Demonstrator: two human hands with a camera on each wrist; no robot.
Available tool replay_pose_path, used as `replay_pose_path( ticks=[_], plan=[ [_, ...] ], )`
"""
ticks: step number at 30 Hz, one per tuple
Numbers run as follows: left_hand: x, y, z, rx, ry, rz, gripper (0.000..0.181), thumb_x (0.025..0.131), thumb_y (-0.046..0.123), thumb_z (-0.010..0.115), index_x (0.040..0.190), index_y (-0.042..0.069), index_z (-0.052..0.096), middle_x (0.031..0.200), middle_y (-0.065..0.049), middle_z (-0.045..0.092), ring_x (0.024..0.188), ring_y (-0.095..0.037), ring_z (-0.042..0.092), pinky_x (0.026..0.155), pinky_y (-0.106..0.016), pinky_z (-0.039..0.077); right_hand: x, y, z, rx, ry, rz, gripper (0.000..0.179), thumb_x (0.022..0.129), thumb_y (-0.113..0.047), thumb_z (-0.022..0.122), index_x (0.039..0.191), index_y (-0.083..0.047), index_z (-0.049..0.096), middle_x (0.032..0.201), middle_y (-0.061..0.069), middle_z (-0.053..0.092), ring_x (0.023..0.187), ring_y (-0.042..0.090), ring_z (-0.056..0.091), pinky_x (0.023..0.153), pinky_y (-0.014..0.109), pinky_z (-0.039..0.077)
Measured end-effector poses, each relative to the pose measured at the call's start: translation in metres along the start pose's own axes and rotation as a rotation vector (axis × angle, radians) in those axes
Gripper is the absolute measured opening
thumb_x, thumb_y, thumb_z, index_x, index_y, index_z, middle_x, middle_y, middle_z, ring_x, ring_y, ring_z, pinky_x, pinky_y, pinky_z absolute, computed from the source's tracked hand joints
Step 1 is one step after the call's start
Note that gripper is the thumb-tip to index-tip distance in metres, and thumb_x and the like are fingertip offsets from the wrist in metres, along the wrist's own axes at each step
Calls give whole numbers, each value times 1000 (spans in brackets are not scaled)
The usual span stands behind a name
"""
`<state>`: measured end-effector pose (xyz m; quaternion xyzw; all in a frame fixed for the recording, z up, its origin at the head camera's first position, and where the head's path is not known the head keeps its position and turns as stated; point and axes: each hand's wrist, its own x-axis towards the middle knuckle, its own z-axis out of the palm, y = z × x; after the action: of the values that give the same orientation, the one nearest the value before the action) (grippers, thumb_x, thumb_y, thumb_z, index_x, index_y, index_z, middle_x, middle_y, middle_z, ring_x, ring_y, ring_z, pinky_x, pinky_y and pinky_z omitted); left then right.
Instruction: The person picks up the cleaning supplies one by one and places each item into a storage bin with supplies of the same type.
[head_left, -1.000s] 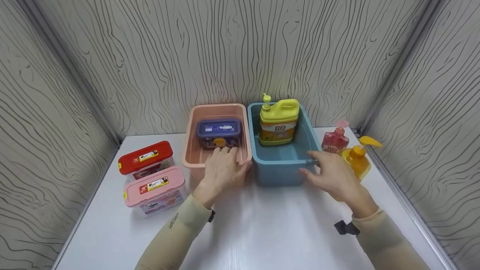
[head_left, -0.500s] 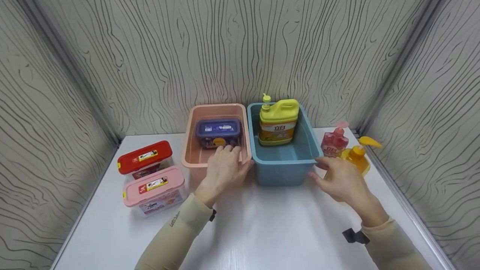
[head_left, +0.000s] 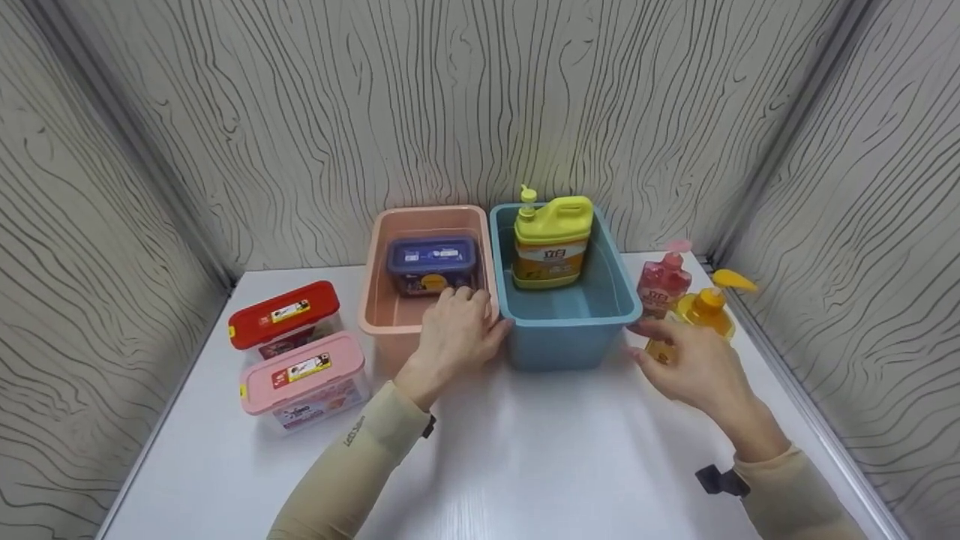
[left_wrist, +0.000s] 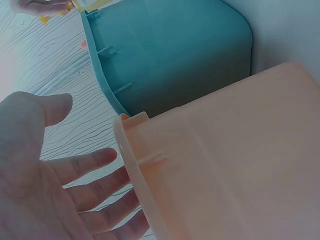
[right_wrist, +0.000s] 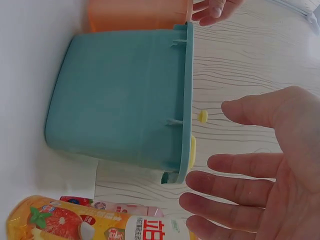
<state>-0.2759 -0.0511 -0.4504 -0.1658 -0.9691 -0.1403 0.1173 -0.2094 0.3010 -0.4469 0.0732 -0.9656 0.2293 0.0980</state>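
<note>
Head view: the left hand (head_left: 456, 334) is held, fingers loose and parted, at the front rim of the pink bin (head_left: 394, 330). The right hand (head_left: 697, 364) is held, fingers spread, just beside the blue bin (head_left: 566, 349). Inside the pink bin, a dark blue lidded tub (head_left: 432, 259) is set; inside the blue bin, a yellow pump jug (head_left: 551, 247). Farther out, an orange pump bottle (head_left: 703, 309) and a pink pump bottle (head_left: 664, 285) are placed right, a red-lidded tub (head_left: 285, 315) and a pink-lidded tub (head_left: 304, 381) left.
</note>
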Motion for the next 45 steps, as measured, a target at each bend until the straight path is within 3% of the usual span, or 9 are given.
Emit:
replay_pose_path(
  ticks=[4,16,20,26,31,35,38,41,45],
  plan=[
    [1,1,2,-17,9,19,51,107,59,70,122,10,73,119,-13,77,112,-33,68,91,-50,66,-1,6,-3,-30,28,18,48,101,-41,80,134,-7,79,102,14,85,93,35,76,69,38,62],
    [5,6,6,-11,4,36,46,106,59,70,106,12,69,115,-12,75,107,-33,65,85,-49,63,-9,23,-4,-37,179,41,45,99,-32,83,129,2,79,117,27,84,72,29,64,57,22,44],
    [6,7,9,-4,-12,38,52,107,60,68,119,9,72,121,-13,76,111,-34,65,90,-51,62,-12,28,-2,-19,284,48,45,98,-30,85,128,3,79,116,29,83,88,41,75,60,21,44],
    [9,10,13,-5,-62,15,77,109,63,63,159,4,59,162,-21,63,146,-41,60,118,-61,57,-13,35,0,9,438,40,41,97,-25,88,124,5,79,111,28,84,93,46,80,67,14,45],
    [12,12,16,3,-86,8,83,112,63,57,168,3,49,175,-22,50,163,-46,47,129,-65,47,-14,42,-2,12,538,34,40,95,-23,88,122,6,80,110,29,84,92,47,79,70,9,37],
    [14,14,20,5,-100,5,81,114,62,52,170,3,46,178,-22,45,167,-47,42,132,-66,43,-15,50,-1,6,610,9,42,92,-22,89,120,7,80,108,31,83,90,51,77,72,20,44],
    [15,17,22,5,-103,4,79,115,61,50,171,5,44,180,-22,42,169,-47,38,134,-66,40,-14,54,1,17,632,19,43,91,-20,90,122,8,79,112,34,81,98,55,76,81,45,57],
    [16,19,24,13,-108,8,80,116,62,46,173,6,42,182,-21,39,172,-46,33,136,-66,38,-13,56,3,30,638,36,46,91,-17,90,125,10,77,118,37,79,107,59,74,89,67,57],
    [19,20,28,18,-142,15,82,117,65,41,176,8,37,186,-19,32,175,-45,26,139,-65,32,-11,59,4,39,632,67,50,92,-19,90,129,11,75,123,38,77,112,60,73,94,70,56]
  ],
)
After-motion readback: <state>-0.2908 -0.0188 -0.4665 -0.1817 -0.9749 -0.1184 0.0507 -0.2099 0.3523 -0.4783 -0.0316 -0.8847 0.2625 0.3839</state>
